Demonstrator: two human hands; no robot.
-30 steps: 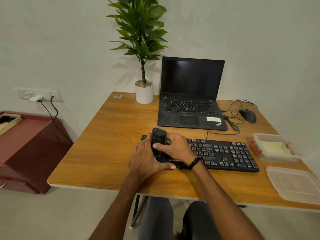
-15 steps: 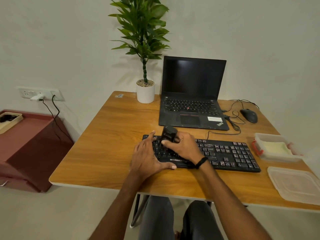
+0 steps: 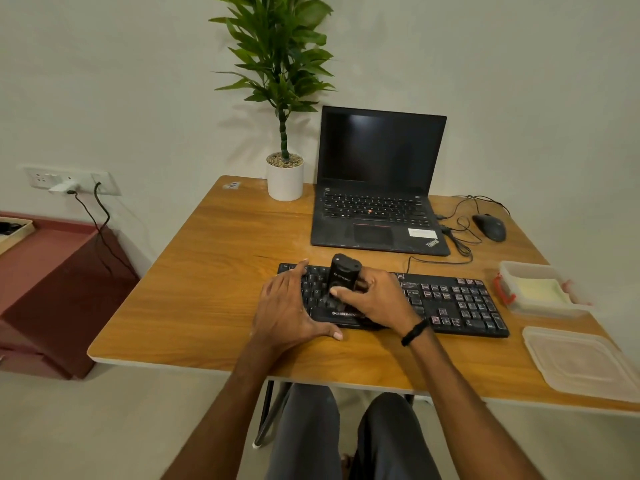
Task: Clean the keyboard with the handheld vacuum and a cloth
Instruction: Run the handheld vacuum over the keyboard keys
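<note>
Pressed too hard or tilted, the handheld vacuum (image 3: 343, 271) might have snagged and lifted a keycap; it stood nozzle-down on the left half of the keyboard (image 3: 457, 299), near the worktop's (image 3: 207, 289) front; the right grip (image 3: 375, 303) was clenched round its body; the left grip (image 3: 287, 306) lay released, fingers straight, on the keyboard's left end.

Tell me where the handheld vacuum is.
In the head view, the handheld vacuum is on the left part of the keyboard, gripped by the right hand, with the left hand just left of it.

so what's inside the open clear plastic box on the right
A pale yellow cloth lies inside the clear plastic box. Anything beneath the cloth is hidden.
</note>
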